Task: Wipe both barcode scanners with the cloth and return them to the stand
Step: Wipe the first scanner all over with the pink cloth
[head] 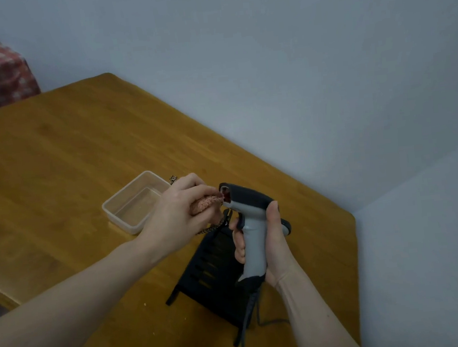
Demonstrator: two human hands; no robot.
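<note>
Currently: right hand (271,242) grips scanner (250,213) above stand (214,269) | left hand (176,217) pinches cloth (207,203), touching scanner's window

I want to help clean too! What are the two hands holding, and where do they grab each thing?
The right hand grips the barcode scanner by its grey handle. The left hand holds the bunched pink cloth against the scanner's front window.

Head view, single: worn camera, looking forward and down, close above wooden table (52,151); wall (294,55) at far right, table's near edge bottom left.
</note>
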